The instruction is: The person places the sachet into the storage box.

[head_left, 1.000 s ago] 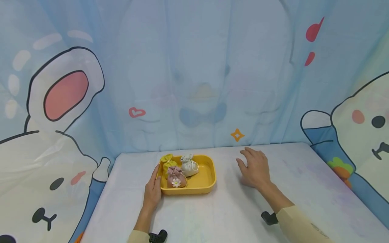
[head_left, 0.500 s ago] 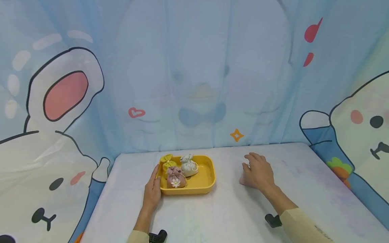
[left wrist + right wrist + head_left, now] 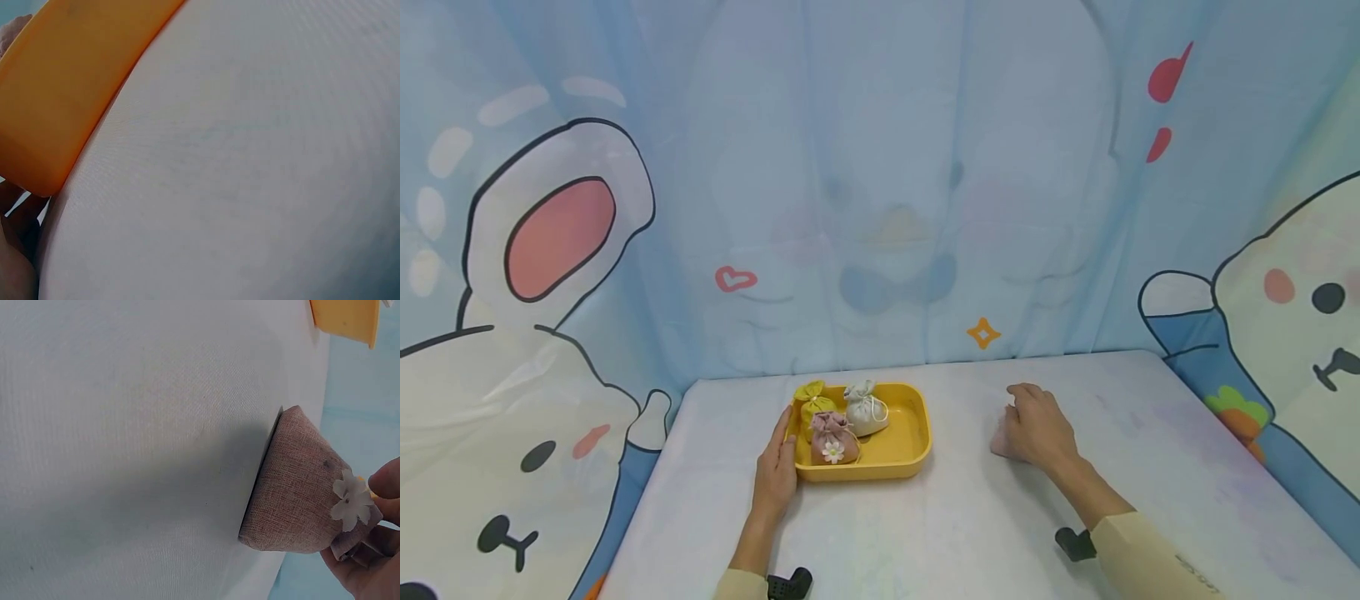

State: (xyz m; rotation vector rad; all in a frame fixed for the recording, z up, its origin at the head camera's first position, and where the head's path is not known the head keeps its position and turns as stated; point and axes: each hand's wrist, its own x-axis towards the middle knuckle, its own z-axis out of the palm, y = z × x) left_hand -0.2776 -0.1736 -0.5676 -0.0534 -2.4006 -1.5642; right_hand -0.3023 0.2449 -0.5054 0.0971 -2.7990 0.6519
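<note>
In the head view, my left hand (image 3: 775,475) rests along the left side of a yellow tray (image 3: 912,454), fingers fairly straight against its wall. Three small drawstring pouches sit in the tray's left half: a yellow-green pouch (image 3: 810,404), a white pouch (image 3: 867,414) and a pink pouch with a white flower (image 3: 832,442). To the right of the tray, my right hand (image 3: 1041,429) pinches the gathered neck of another dusty-pink pouch (image 3: 297,487). That pouch carries a white flower (image 3: 352,500), and its base is at the tabletop. From above, the hand hides most of it.
A white cloth covers the table (image 3: 880,533). Behind it hangs a light blue curtain (image 3: 880,167) with cartoon animals. The tray's corner (image 3: 347,319) shows at the top of the right wrist view.
My right hand has moved slightly right and down, and its fingers have closed on the neck of the pink pouch, which has come partly into view. The left hand and tray stay put.
</note>
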